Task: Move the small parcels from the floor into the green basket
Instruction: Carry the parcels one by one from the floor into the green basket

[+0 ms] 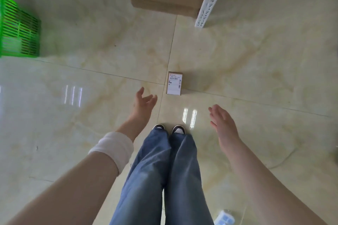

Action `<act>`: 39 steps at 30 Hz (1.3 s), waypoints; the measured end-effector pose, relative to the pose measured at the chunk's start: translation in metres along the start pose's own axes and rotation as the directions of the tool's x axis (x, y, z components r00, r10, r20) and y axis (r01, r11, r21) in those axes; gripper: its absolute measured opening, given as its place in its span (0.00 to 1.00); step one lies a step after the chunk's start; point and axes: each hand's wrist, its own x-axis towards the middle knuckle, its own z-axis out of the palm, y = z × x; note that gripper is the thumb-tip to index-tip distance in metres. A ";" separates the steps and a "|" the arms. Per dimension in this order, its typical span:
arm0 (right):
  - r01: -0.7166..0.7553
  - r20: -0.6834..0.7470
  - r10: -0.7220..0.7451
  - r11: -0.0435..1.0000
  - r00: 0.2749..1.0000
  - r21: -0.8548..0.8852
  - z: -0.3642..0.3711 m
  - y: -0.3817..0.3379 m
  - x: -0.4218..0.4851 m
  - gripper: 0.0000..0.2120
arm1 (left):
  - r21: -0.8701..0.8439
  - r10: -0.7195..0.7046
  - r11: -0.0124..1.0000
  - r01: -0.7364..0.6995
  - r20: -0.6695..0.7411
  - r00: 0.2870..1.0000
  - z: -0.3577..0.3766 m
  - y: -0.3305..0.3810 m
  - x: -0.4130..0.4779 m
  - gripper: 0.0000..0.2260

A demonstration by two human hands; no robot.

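Head view: slack left hand [144, 104] near parcel [174, 83], apparently without contact.

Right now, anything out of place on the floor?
One small parcel lies alone on the floor, far from the green basket. A blue-and-clear item near the bottom edge is too blurred to identify.

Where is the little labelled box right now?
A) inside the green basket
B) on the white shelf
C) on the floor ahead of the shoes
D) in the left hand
C: the box lies on the floor ahead of the shoes; the left hand and right hand hold nothing.
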 end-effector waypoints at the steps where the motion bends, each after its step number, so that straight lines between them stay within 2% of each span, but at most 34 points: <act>1: -0.008 0.013 0.008 1.000 1.000 -0.025 0.009 0.015 0.026 0.26 | 0.076 0.025 0.997 -0.027 0.028 0.999 0.006 -0.016 0.022 0.29; 6: 0.030 0.044 -0.026 0.993 0.999 -0.111 0.052 0.091 0.175 0.27 | 0.226 0.037 0.971 -0.077 0.176 0.984 0.047 -0.110 0.163 0.31; 9: 0.054 0.052 -0.048 0.990 0.997 -0.127 0.081 0.132 0.268 0.29 | 0.237 0.044 0.968 -0.085 0.173 0.984 0.076 -0.157 0.257 0.29; 11: 0.136 0.049 -0.130 0.981 0.990 -0.140 0.100 0.152 0.323 0.24 | 0.237 0.093 0.963 -0.126 0.147 0.985 0.095 -0.180 0.314 0.29; 13: 0.227 0.076 -0.221 0.971 0.972 -0.077 0.118 0.159 0.364 0.14 | 0.174 0.143 0.972 -0.157 0.091 0.985 0.110 -0.193 0.361 0.27; 15: 0.323 0.089 -0.325 0.946 0.941 0.040 0.134 0.163 0.395 0.07 | 0.023 0.209 0.977 -0.210 0.065 0.976 0.121 -0.198 0.392 0.25; 18: 0.421 0.045 -0.437 0.885 0.898 0.199 0.147 0.169 0.423 0.09 | -0.199 0.324 0.931 -0.307 0.056 0.945 0.131 -0.200 0.417 0.29; 21: 0.349 0.113 -0.406 0.875 0.907 0.336 0.151 0.175 0.429 0.09 | -0.274 0.363 0.902 -0.334 0.064 0.929 0.134 -0.208 0.427 0.31; 23: 0.321 0.129 -0.382 0.884 0.915 0.338 0.150 0.174 0.428 0.12 | -0.263 0.352 0.910 -0.320 0.082 0.933 0.133 -0.209 0.425 0.32; 28: 0.267 0.198 -0.330 0.919 0.923 0.289 0.148 0.157 0.401 0.14 | -0.322 0.282 0.923 -0.212 0.189 0.940 0.117 -0.187 0.389 0.31; 30: 0.259 0.222 -0.321 0.928 0.921 0.268 0.146 0.145 0.372 0.14 | -0.323 0.264 0.928 -0.185 0.222 0.938 0.104 -0.174 0.359 0.34; 32: 0.265 0.229 -0.322 0.932 0.919 0.247 0.141 0.126 0.324 0.12 | -0.318 0.248 0.932 -0.171 0.221 0.943 0.085 -0.156 0.312 0.36; 34: 0.258 0.241 -0.315 0.936 0.918 0.239 0.137 0.103 0.261 0.18 | -0.328 0.230 0.931 -0.157 0.199 0.953 0.062 -0.134 0.251 0.37; 39: 0.234 0.269 -0.269 0.960 0.925 0.156 0.131 0.026 0.066 0.28 | -0.394 0.232 0.901 -0.181 0.084 0.969 -0.011 -0.054 0.062 0.29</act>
